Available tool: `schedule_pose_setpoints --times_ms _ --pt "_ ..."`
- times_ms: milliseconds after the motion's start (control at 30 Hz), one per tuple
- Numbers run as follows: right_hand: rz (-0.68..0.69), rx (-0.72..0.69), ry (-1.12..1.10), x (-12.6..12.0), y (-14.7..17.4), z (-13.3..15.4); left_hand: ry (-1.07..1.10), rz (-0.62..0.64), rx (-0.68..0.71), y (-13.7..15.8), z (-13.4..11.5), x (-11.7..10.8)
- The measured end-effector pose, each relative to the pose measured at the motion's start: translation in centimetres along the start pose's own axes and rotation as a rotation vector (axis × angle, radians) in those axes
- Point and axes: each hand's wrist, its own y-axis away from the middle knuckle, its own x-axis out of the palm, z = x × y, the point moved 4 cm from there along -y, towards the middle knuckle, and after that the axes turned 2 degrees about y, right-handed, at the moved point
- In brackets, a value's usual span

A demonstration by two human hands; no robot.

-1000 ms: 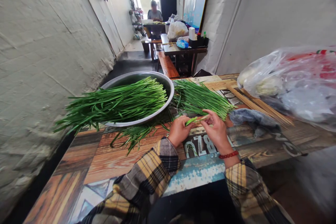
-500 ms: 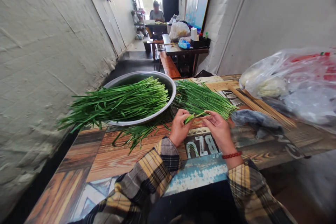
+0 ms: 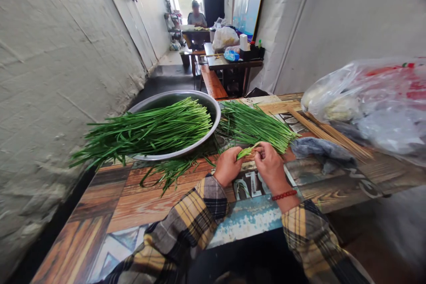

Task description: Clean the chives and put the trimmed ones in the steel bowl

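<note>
My left hand (image 3: pixel 228 167) is closed around a small bunch of garlic chives (image 3: pixel 244 153), whose pale ends stick out to the right. Close beside it, the fingers of my right hand (image 3: pixel 270 165) are pinched at those pale ends, on a thin strand. A metal basin (image 3: pixel 218 117) at the left holds a big heap of garlic chives (image 3: pixel 159 126), their leafy tips hanging over its rim. Just beyond my hands lies another pile of garlic chives (image 3: pixel 256 124) on the table. Loose green leaves (image 3: pixel 169 173) lie in front of the basin.
On the wood-patterned table (image 3: pixel 146 204), a grey cloth (image 3: pixel 322 151), several wooden sticks (image 3: pixel 326 133) and clear plastic bags (image 3: pixel 372 102) with pale contents are at the right. Farther back stand a second table (image 3: pixel 226 63) and a bench (image 3: pixel 213 82). A person (image 3: pixel 197 18) sits near the doorway.
My right hand has come in closer to my left, its fingers now curled at the ends of the chives. My left hand still grips the bunch. The view has shifted slightly.
</note>
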Motion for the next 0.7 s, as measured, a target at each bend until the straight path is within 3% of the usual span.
schedule_pose_setpoints --times_ms 267,400,533,700 --pt "-0.122 -0.227 0.01 -2.0 -0.3 0.9 -0.004 -0.091 -0.01 -0.1 0.8 -0.7" --pt "-0.012 -0.273 0.164 -1.6 -0.2 1.3 0.011 -0.036 0.03 -0.1 0.7 -0.5" --pt "0.087 -0.249 0.178 -1.0 -0.2 1.1 0.069 -0.023 0.06 -0.2 0.7 -0.2" --pt "0.051 -0.135 -0.118 -0.5 -0.5 0.6 0.117 -0.05 0.064 -0.4 0.6 -0.3"
